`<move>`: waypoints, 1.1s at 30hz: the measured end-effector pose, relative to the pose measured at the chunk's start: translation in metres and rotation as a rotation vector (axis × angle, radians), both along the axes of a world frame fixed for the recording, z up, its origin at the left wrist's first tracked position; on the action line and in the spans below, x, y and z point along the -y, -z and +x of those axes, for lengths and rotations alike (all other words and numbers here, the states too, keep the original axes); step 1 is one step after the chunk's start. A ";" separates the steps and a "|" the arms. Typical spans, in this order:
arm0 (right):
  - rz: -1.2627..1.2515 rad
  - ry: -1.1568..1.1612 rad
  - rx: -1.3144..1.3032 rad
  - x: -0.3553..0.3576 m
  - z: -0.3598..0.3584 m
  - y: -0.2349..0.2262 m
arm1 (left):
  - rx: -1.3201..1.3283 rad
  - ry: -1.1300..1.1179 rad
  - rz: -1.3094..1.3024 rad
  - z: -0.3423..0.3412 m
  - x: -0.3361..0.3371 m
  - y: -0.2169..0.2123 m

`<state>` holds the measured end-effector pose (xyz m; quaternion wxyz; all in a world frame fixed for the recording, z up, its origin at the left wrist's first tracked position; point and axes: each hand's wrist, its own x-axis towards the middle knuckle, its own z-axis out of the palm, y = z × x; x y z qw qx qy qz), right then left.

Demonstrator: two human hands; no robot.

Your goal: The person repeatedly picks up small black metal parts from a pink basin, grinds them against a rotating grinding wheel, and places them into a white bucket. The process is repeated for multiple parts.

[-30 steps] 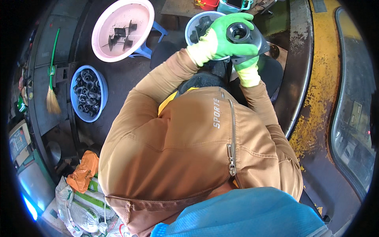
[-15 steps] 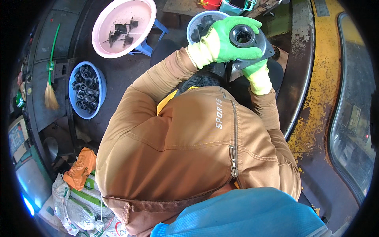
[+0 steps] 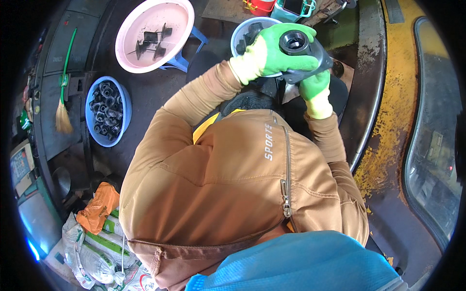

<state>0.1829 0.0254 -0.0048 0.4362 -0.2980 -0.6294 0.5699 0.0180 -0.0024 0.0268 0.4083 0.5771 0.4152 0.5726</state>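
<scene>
Up in front of me, both hands in green-and-yellow gloves hold a black flanged part [image 3: 322, 57] with a square plate and a round, hollow collar facing up. My left hand [image 3: 272, 52] is wrapped round the collar, with its fingers at the far side and its thumb at the near side. My right hand [image 3: 314, 87] grips the plate's near right edge from below; most of its fingers are hidden under the part. Just behind my left hand stands a light blue basket [image 3: 236, 39] with black parts in it, partly covered by the glove.
A pink basin [image 3: 127, 54] with several black pieces rests on a blue stool [image 3: 178, 62]. To the left is a blue basin [image 3: 127, 116] full of black fittings. Rusty yellow machinery [image 3: 388, 97] flanks my right side. Sacks [image 3: 99, 259] and a broom [image 3: 63, 116] are at left.
The flanged part has tilted slightly in my hands, its collar shifting a little to the left and away. Both hands keep hold of it.
</scene>
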 end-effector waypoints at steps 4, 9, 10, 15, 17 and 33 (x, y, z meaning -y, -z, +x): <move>0.548 0.290 0.167 -0.002 -0.014 0.010 | -0.007 -0.213 0.072 0.024 0.007 -0.002; 0.320 0.127 0.051 0.001 -0.018 -0.013 | -0.099 -0.328 0.147 0.032 0.008 -0.010; 0.396 0.101 0.093 0.002 -0.019 -0.020 | -0.103 -0.309 0.130 0.031 0.008 -0.011; 0.465 -0.025 0.237 0.002 -0.019 -0.047 | -0.095 -0.196 0.100 0.019 0.005 -0.017; 0.371 -0.037 0.187 0.002 -0.019 -0.049 | -0.084 -0.133 0.095 0.016 0.005 -0.019; -0.185 -0.498 -0.059 0.009 0.011 0.002 | 0.091 0.707 -0.067 -0.016 -0.005 -0.017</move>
